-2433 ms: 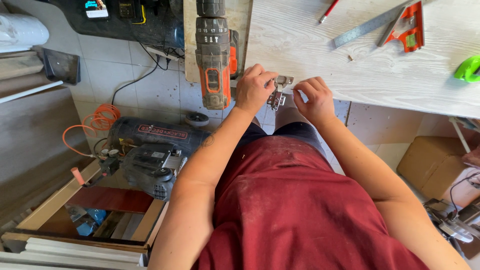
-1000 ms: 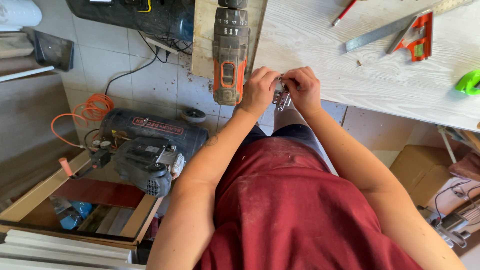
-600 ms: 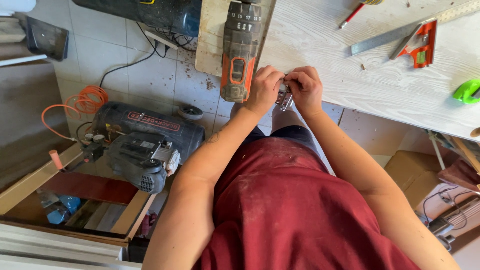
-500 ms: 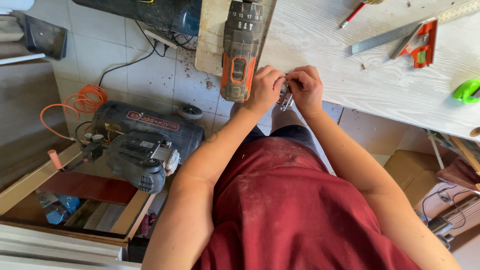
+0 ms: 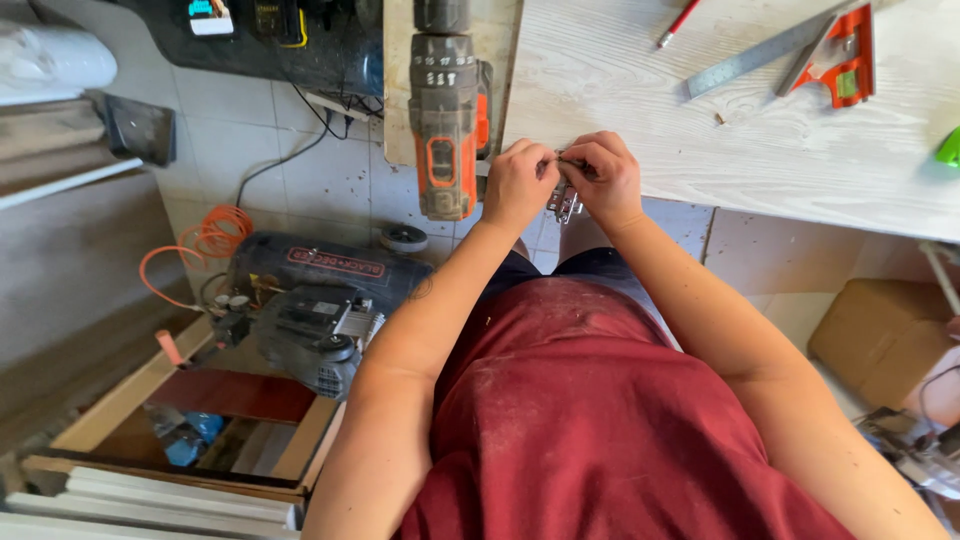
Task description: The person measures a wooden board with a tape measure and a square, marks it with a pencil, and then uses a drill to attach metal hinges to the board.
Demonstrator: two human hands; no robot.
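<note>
- Metal hinge (image 5: 564, 200): small, silver, held at the near edge of the white board (image 5: 760, 140), between both hands; its lower part hangs just past the edge. Details of its form too small to make out.
- Left hand (image 5: 518, 185): fingers curled tight, fingertips pinching the hinge from the left side. Knuckles toward the camera.
- Right hand (image 5: 605, 180): fingers likewise closed, gripping the hinge from the right; thumb and forefinger meet those of the left hand over the part.
- Cordless drill (image 5: 447, 110): grey and orange, lying on a pale wooden panel (image 5: 400, 90) just beside the left hand, chuck pointing away from the person. Neither hand touches it.
- On the white board, well apart from the hands: steel ruler (image 5: 750, 62), orange-framed square (image 5: 840, 60), red pencil (image 5: 678, 22), a green object (image 5: 949, 148) at the right margin.
- Floor, left of the person: dark air compressor (image 5: 310, 310) with coiled orange hose (image 5: 200, 245); wooden frame (image 5: 170, 420) nearer the camera.
- Floor, right: cardboard box (image 5: 880, 340).
- Person wears a dusty red shirt (image 5: 600, 430).
</note>
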